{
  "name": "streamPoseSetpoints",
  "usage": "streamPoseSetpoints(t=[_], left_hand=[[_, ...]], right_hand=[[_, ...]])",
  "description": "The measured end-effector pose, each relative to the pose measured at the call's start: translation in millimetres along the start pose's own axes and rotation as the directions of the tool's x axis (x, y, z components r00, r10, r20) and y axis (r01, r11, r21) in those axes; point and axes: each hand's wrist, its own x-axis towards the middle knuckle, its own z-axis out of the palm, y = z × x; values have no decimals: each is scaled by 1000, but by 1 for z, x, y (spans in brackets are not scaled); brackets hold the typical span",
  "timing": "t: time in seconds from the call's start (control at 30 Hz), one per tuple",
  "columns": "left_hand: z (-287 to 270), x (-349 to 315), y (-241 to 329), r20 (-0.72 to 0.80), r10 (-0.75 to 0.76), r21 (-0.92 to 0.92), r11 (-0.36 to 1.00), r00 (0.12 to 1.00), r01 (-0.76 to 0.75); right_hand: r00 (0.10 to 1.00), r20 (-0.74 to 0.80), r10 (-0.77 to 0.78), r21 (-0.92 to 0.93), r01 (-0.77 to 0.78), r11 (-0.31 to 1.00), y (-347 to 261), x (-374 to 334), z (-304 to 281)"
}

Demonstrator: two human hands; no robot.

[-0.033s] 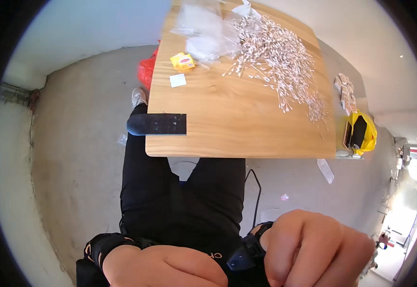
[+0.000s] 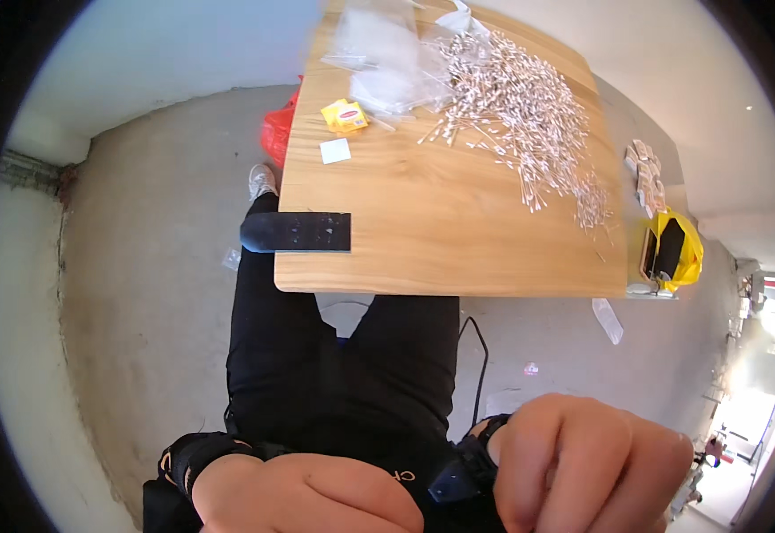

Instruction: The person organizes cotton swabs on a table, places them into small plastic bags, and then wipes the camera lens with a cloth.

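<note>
Low in the picture, my left hand (image 2: pixel 312 497) is held close to my body, its back showing. Its fingers run out of view past the lower edge. To its right, my right hand (image 2: pixel 596 466) is closed, with the fingers curled under. Whatever is in it, if anything, is hidden. Both wrists wear dark straps, and a small black block (image 2: pixel 452 480) sits by the right one. Neither hand touches the wooden table (image 2: pixel 441 249) ahead. On it lies a big loose heap of cotton swabs (image 2: pixel 529 107).
Clear plastic bags (image 2: pixel 378 53) lie at the far left of the table, near a yellow packet (image 2: pixel 345 115) and a white square card (image 2: pixel 335 151). A black strip (image 2: pixel 298 232) overhangs the left edge. At right are a yellow bag (image 2: pixel 689 253) and white bundles (image 2: pixel 645 178); a red bag (image 2: pixel 278 131) hangs left.
The whole view has shifted very slightly to the right. My right hand sits a touch lower; both hands otherwise keep their pose.
</note>
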Motion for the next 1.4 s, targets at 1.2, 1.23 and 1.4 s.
streamPoseSetpoints(t=[1.2,1.23,1.4], left_hand=[[-112,7,-68,-228,-392,494,742,891,453],[-120,4,-78,-279,-450,471,706,848,529],[-140,5,-101,-319,-549,465,620,773,632]], right_hand=[[909,78,410,39,-414,910,6,-11,-12],[903,74,423,35,-426,904,5,-13,-15],[880,32,475,-30,-474,880,-3,-6,-23]])
